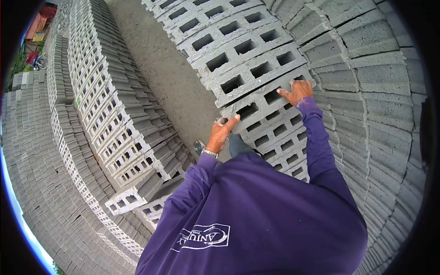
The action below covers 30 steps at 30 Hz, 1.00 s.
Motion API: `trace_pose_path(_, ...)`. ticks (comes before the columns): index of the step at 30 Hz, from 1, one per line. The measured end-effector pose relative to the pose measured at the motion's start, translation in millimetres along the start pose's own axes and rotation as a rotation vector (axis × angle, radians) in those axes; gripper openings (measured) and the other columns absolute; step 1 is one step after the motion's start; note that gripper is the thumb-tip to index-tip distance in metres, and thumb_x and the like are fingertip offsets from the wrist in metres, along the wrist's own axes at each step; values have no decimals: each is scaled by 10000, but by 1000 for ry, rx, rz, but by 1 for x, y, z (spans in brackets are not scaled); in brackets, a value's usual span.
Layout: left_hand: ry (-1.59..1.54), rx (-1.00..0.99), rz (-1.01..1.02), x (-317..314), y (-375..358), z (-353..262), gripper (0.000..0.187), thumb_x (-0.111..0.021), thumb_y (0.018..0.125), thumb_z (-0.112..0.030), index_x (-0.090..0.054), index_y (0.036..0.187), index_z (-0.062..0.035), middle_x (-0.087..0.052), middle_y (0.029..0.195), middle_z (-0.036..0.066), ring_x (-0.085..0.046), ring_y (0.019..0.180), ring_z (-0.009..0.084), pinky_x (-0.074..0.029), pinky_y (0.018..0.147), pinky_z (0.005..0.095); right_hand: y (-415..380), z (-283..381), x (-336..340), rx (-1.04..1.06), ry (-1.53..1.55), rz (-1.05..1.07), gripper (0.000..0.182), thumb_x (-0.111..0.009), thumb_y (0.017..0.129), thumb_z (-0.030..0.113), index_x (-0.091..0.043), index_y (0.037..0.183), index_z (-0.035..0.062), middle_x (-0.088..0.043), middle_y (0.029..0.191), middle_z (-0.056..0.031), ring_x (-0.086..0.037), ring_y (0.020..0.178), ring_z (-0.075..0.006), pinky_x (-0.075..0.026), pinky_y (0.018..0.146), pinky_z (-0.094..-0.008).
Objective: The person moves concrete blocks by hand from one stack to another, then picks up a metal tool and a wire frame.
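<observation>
A grey hollow concrete block (260, 106) lies at the near end of the upper row, its holes facing up. My left hand (222, 133) grips its left end, with the thumb on top near a hole and the other fingers mostly hidden. At the right end, my right hand (298, 91) holds the same block, thumb on the top face and fingers curled at the end hole. Just beyond it sits another hollow block (261, 71) of the row. Lower blocks (279, 133) show between the held block and my body.
Stacked blocks (376, 68) rise close on the right. A long row of hollow blocks (105, 101) runs along the left, past a strip of bare ground (160, 59). More stacks (36, 160) spread at far left, with a wheel (41, 62) beyond.
</observation>
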<state>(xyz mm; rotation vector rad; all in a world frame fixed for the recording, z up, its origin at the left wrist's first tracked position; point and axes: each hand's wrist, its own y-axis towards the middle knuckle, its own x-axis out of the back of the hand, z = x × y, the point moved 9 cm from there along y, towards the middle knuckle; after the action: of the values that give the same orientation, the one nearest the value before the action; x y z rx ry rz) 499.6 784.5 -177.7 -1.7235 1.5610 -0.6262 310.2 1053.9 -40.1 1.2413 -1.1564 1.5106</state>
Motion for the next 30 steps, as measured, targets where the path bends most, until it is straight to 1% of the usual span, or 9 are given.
trace_pose_path(3,-84,-313,-150,72,-77,-47,716,-680,873,-412,-459,1355,68,-622,1198,172,-577,1143,222,-449,956,339,-16,34,57,-24,74,-283,528,-663,829,466,-674,940,-50,-682,843,-217,-646,876,-348,-431,900,-429)
trace_pose_path(10,-167,-636,-961,369,-298,-4,379,-596,963,-210,-568,1245,41,-668,1128,149,-653,1002,191,-510,848,291,-69,252,30,60,629,93,464,-688,857,359,-654,1065,-54,-707,926,-194,-689,891,-236,-520,772,-330)
trace_pose_path(15,25,-453,-1564,553,-456,93,512,-666,894,-225,-525,1271,91,-647,1156,189,-634,1062,243,-482,916,324,-171,468,-52,419,699,661,549,-654,875,415,-618,1118,-75,-692,973,-231,-683,940,-290,-526,811,-354)
trace_pose_path(16,319,-211,-1623,585,-463,115,578,-699,846,-250,-521,1265,106,-642,1160,204,-630,1066,244,-480,913,317,-193,499,-68,502,698,737,584,-635,882,449,-610,1128,-80,-684,998,-247,-677,958,-312,-526,829,-367)
trace_pose_path(17,607,41,-1641,607,-468,129,645,-733,798,-275,-517,1260,121,-637,1165,219,-627,1070,245,-477,910,310,-214,527,-76,513,690,836,645,-617,882,489,-590,1157,-94,-668,1026,-271,-664,990,-336,-516,859,-386)
trace_pose_path(22,312,-3,-1194,684,-432,174,501,-756,647,-306,-667,946,86,-690,844,234,-682,817,319,-516,740,389,-270,606,-120,632,605,936,930,-572,828,666,-501,1249,-160,-611,1102,-348,-599,1105,-412,-467,950,-436)
trace_pose_path(24,418,341,-1099,705,-422,191,436,-745,606,-279,-663,808,99,-678,765,216,-673,735,311,-509,674,392,-279,623,-129,625,608,992,964,-558,810,705,-510,1242,-155,-611,1102,-347,-596,1104,-421,-469,945,-422)
trace_pose_path(28,252,213,-978,709,-412,202,396,-734,585,-265,-629,715,95,-632,669,133,-617,633,260,-483,594,364,-290,632,-128,546,521,1143,1001,-571,785,730,-521,1215,-173,-649,917,-313,-648,938,-407,-493,843,-450)
trace_pose_path(30,258,234,-1001,698,-421,219,386,-735,587,-262,-635,717,88,-630,666,125,-608,625,249,-478,588,363,-295,625,-142,450,554,1194,1054,-591,745,757,-510,1228,-176,-607,1057,-370,-616,1063,-405,-490,890,-431)
